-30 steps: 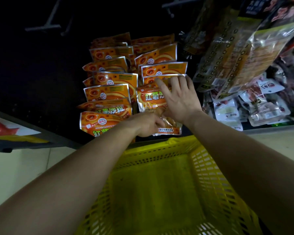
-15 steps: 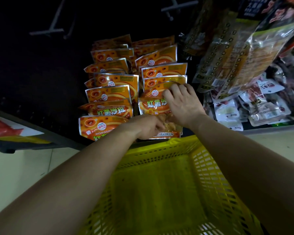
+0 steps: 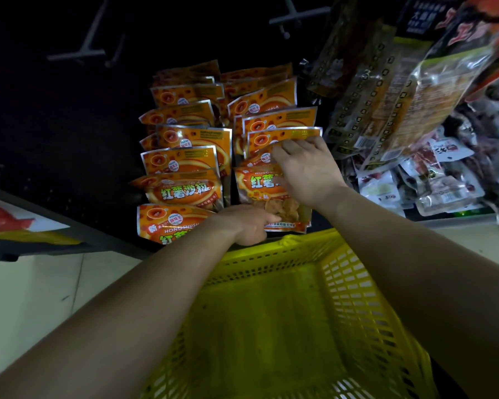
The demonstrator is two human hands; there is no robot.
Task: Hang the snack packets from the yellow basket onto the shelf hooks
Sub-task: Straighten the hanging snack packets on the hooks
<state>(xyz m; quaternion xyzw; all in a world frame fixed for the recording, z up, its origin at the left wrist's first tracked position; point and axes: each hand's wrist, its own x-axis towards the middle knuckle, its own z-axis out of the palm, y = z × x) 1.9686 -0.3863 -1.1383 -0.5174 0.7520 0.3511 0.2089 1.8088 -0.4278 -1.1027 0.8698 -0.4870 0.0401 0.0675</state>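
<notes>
Orange snack packets with green Chinese lettering hang overlapping in two columns on the dark shelf. The front right packet shows chips through a clear window. The yellow basket below looks empty.

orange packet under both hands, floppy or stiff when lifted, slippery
Probably floppy: the orange packet is a thin film pouch, bulging with loose pieces at its clear bottom. Likely slippery, since its glossy surface glints. The right hand presses its top, the left hand its lower edge.
</notes>
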